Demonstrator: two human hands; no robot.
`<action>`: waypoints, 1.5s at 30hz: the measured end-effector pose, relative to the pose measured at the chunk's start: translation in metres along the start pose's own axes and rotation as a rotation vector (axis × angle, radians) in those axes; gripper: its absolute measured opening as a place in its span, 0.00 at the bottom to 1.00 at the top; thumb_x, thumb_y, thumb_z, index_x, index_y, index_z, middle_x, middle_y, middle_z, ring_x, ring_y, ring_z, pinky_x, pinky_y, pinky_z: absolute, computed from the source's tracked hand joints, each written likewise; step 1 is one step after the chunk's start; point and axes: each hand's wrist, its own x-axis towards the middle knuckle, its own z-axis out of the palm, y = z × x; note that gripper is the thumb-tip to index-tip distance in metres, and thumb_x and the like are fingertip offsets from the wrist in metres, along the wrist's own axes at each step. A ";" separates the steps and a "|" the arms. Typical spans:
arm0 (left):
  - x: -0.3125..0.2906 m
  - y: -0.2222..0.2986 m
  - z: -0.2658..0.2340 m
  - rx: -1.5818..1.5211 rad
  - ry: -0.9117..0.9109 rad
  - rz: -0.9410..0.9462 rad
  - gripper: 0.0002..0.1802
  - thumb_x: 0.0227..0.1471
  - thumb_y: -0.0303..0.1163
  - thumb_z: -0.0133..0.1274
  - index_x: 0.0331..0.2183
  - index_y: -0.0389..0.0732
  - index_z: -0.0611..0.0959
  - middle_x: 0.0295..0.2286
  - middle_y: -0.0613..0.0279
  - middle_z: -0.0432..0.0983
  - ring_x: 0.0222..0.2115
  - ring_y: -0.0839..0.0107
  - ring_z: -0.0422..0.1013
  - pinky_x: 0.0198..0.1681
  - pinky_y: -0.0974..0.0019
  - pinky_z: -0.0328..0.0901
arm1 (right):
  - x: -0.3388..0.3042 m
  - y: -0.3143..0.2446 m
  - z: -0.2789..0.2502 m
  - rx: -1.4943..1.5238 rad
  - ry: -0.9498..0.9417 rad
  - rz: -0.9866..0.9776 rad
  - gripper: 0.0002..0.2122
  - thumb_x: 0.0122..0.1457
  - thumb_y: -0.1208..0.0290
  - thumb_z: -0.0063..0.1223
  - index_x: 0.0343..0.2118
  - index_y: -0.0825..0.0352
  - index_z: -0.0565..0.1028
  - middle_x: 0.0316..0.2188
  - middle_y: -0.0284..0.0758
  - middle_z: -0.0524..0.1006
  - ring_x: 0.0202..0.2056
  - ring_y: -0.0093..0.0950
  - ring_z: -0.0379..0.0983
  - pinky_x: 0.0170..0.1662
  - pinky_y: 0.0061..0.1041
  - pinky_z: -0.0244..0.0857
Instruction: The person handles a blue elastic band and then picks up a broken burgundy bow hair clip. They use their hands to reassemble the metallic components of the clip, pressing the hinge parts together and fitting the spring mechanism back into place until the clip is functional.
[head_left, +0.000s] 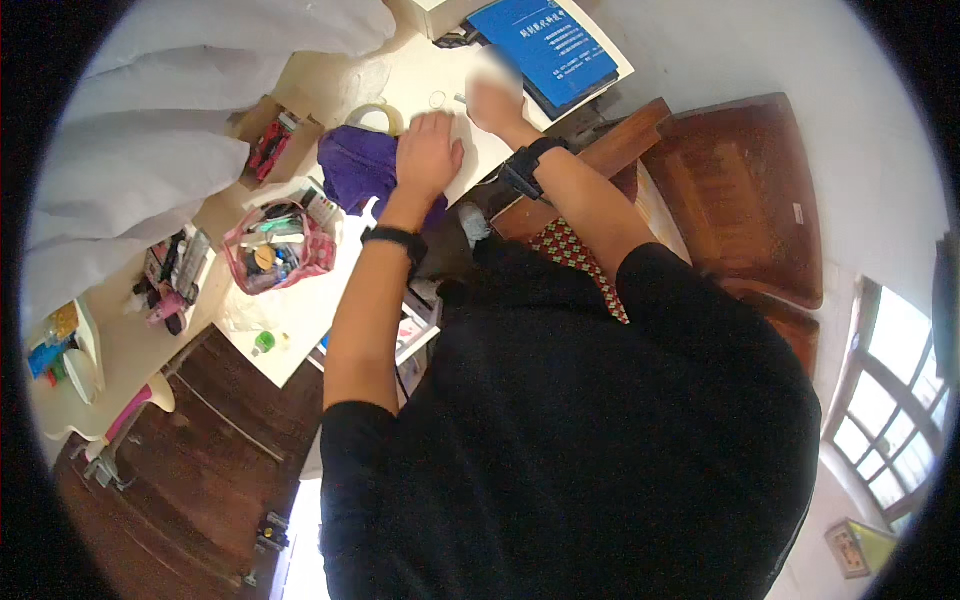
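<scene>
The L hand [430, 156], open w/ fingers extended, might drag the purple cloth [355, 172] off the desk [400, 80] if pulled back; R hand [497, 104] blurred, can't tell its grip.

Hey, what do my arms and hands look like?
Short black sleeves end near your elbows, leaving forearms bare. A black band circles your left wrist, a bulkier black strap your right. Your left hand is ungloved; your right hand is partly blurred.
</scene>
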 end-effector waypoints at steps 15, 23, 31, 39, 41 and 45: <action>-0.044 0.022 0.027 0.088 -0.188 0.083 0.38 0.56 0.56 0.46 0.60 0.41 0.65 0.65 0.57 0.48 0.66 0.55 0.42 0.64 0.46 0.43 | -0.091 0.073 -0.024 0.240 0.049 0.070 0.20 0.45 0.57 0.68 0.29 0.70 0.72 0.27 0.46 0.77 0.31 0.43 0.76 0.34 0.38 0.69; -0.066 0.034 0.019 0.013 -0.036 -0.019 0.34 0.54 0.50 0.50 0.58 0.43 0.68 0.64 0.60 0.50 0.65 0.52 0.44 0.63 0.46 0.47 | -0.091 0.084 -0.016 0.422 0.049 0.142 0.20 0.47 0.58 0.67 0.33 0.70 0.73 0.27 0.45 0.79 0.32 0.42 0.78 0.36 0.38 0.70; -0.057 0.038 0.012 0.040 -0.126 -0.026 0.40 0.46 0.47 0.59 0.59 0.47 0.67 0.65 0.66 0.48 0.66 0.54 0.42 0.63 0.43 0.46 | -0.098 0.080 -0.026 0.331 0.036 0.006 0.12 0.51 0.63 0.61 0.34 0.63 0.76 0.29 0.40 0.80 0.33 0.41 0.77 0.37 0.40 0.71; -0.055 0.032 0.021 0.133 -0.268 -0.071 0.50 0.44 0.48 0.61 0.64 0.50 0.56 0.66 0.70 0.44 0.66 0.56 0.40 0.64 0.42 0.43 | -0.108 0.053 -0.026 0.093 0.216 -0.334 0.04 0.55 0.69 0.54 0.30 0.62 0.74 0.31 0.36 0.74 0.32 0.39 0.74 0.34 0.38 0.69; -0.052 0.034 0.018 0.140 -0.304 -0.091 0.50 0.44 0.49 0.61 0.64 0.50 0.55 0.66 0.70 0.43 0.66 0.56 0.40 0.65 0.42 0.42 | -0.104 0.050 -0.022 0.114 0.201 -0.371 0.04 0.56 0.69 0.53 0.31 0.62 0.74 0.31 0.36 0.74 0.33 0.39 0.74 0.34 0.37 0.69; -0.047 0.036 0.015 0.148 -0.391 -0.117 0.51 0.45 0.50 0.60 0.65 0.51 0.53 0.67 0.71 0.40 0.67 0.57 0.38 0.65 0.43 0.41 | -0.095 0.048 -0.009 0.150 0.235 -0.482 0.03 0.58 0.72 0.50 0.32 0.62 0.75 0.31 0.36 0.72 0.33 0.39 0.74 0.35 0.37 0.69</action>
